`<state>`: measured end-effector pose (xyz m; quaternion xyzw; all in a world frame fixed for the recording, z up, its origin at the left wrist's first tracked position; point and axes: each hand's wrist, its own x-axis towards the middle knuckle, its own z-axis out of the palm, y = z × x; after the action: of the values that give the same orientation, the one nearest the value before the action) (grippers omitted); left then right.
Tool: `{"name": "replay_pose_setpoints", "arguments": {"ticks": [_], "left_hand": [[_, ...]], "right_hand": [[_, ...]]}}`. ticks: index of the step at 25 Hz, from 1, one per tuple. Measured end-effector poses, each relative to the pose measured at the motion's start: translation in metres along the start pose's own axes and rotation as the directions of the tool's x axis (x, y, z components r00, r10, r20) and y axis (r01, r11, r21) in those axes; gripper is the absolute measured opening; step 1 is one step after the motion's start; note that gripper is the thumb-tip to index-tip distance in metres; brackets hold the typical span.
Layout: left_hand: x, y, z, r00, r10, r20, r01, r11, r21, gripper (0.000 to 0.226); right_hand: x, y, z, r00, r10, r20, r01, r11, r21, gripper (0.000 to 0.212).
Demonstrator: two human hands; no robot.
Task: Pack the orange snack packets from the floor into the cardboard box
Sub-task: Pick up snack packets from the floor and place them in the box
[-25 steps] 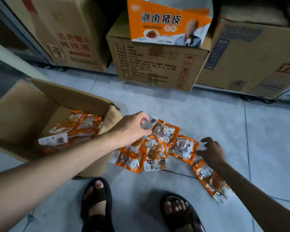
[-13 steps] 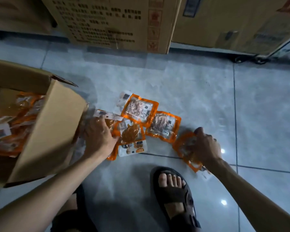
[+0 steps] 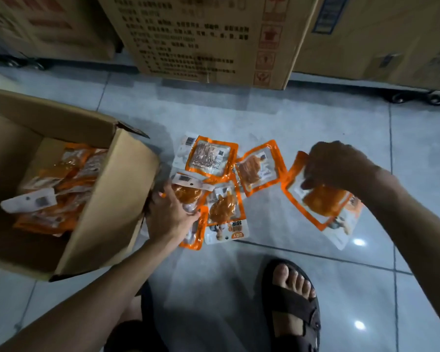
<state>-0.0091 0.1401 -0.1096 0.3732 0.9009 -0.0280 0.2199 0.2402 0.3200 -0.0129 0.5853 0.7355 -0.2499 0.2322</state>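
Observation:
An open cardboard box (image 3: 107, 199) stands on the floor at the left, with several orange snack packets (image 3: 61, 189) piled inside. More orange packets (image 3: 208, 158) lie fanned out on the grey tiles beside the box. My left hand (image 3: 170, 214) presses down on the near-left packets of that pile, its fingers curled onto one of them (image 3: 187, 194). My right hand (image 3: 338, 166) holds an orange packet (image 3: 323, 201) by its top edge, lifted off the floor to the right of the pile.
Large printed cartons (image 3: 206, 39) stand along the back, some on wheeled dollies (image 3: 417, 97). My sandalled right foot (image 3: 292, 298) is just below the pile; the left foot (image 3: 137, 326) is under my left arm. Bare tiles stretch to the right.
My right hand has closed on the far-right packet and lifted it off the floor. My left hand stays pressed on the near-left packets. The view has tilted further down.

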Motion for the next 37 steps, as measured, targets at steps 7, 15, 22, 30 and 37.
{"name": "replay_pose_setpoints", "arguments": {"ticks": [7,15,22,30,37], "left_hand": [[0.007,0.000,-0.003,0.998,0.005,0.066,0.004,0.992,-0.127,0.127],[0.019,0.003,-0.007,0.991,-0.064,0.120,0.109,0.903,-0.416,0.078],[0.020,0.011,-0.024,0.930,0.100,0.353,0.160,0.757,-0.633,0.026],[0.017,0.026,-0.025,0.917,0.064,0.394,0.226,0.730,-0.645,0.023],[0.011,0.045,-0.061,0.949,0.122,0.291,0.167,0.588,-0.791,0.044]], "right_hand": [[0.003,-0.039,0.024,0.971,-0.231,-0.055,0.235,0.968,0.084,0.023],[0.076,-0.048,0.066,0.929,-0.357,-0.097,0.351,0.933,-0.081,0.101],[0.071,-0.049,0.078,0.918,-0.366,-0.152,0.337,0.922,-0.189,0.110],[0.041,-0.042,0.062,0.996,-0.056,-0.073,0.049,0.994,-0.095,0.055],[-0.021,-0.033,0.036,0.982,0.156,-0.107,-0.115,0.942,0.316,0.051]]}}
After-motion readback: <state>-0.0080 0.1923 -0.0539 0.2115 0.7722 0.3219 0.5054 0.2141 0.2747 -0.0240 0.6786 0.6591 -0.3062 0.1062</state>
